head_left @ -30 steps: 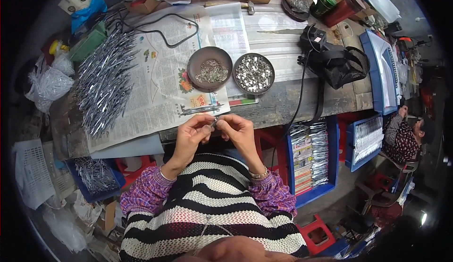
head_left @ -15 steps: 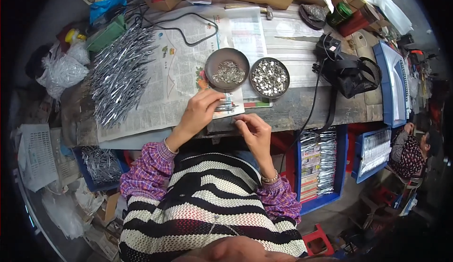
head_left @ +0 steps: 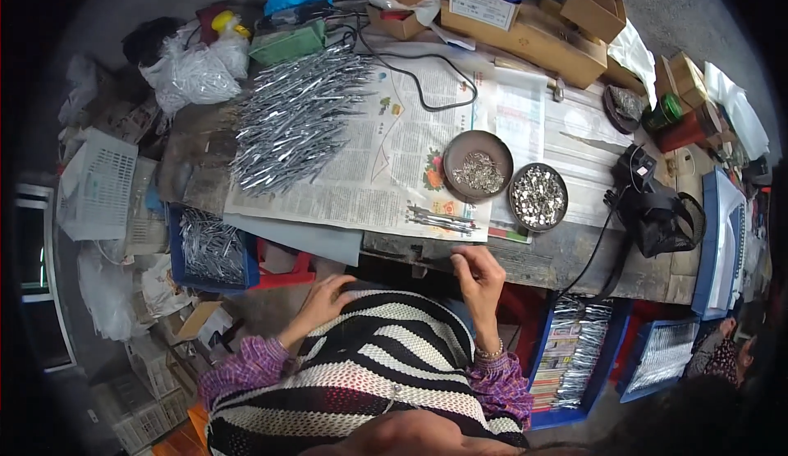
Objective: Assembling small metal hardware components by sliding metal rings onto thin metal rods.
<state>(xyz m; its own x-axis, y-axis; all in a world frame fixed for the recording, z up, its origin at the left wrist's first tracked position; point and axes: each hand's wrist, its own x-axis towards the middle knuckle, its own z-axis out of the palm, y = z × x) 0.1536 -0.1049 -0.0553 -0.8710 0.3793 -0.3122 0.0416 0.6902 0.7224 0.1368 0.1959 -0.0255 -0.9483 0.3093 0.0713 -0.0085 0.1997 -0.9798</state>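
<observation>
My left hand (head_left: pixel 322 302) is at the near side of the table, low over my striped top, fingers loosely apart and nothing visible in them. At the table's front edge my right hand (head_left: pixel 482 275) has its fingers curled and thumb against them; anything in the pinch is too small to make out. Just beyond it, several slim metal pieces (head_left: pixel 443 220) lie side by side on the newspaper (head_left: pixel 328 206). Behind them stands a round dish (head_left: pixel 453 154) of tiny metal parts. Right of that is a second dish (head_left: pixel 538 197) full of small shiny discs.
A large heap of slim metal pieces (head_left: pixel 300 119) covers the newspaper's left part. Blue trays of similar pieces (head_left: pixel 215 247) (head_left: pixel 579 357) sit below table level at both sides. A hammer (head_left: pixel 558 89), black cable (head_left: pixel 423 87) and black mesh bag (head_left: pixel 669 226) lie farther back and right.
My left hand has left the slim pieces by the dish and drawn back toward my body. My right hand stays near the table edge. The view has swung left.
</observation>
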